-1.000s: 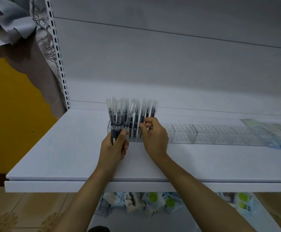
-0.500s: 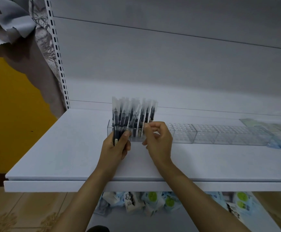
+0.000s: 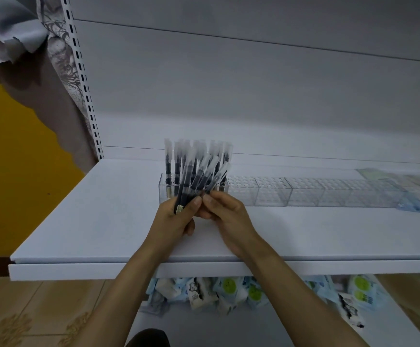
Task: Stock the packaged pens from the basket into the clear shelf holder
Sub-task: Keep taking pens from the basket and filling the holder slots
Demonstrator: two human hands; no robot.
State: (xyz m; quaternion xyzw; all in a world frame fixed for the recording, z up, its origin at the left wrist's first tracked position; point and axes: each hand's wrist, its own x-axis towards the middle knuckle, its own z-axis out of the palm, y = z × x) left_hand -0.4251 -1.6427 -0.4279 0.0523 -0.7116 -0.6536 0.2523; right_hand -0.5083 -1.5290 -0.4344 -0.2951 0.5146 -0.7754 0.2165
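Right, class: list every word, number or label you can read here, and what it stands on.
Nothing here is legible.
Too small: sticker on the packaged pens in the left hand.
Blurred: print on the packets below the shelf.
Blurred: papers at the shelf's right end.

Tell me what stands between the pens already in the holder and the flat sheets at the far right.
A row of empty clear holder sections; the head view shows it.

Black pens (image 3: 191, 179) in clear sleeves; clear holder (image 3: 304, 194) with a honeycomb top; white shelf (image 3: 103, 221); yellow wall (image 3: 16, 159) at left; green-spotted, pale blue packets (image 3: 229, 289) below; tan patterned floor (image 3: 16, 316).
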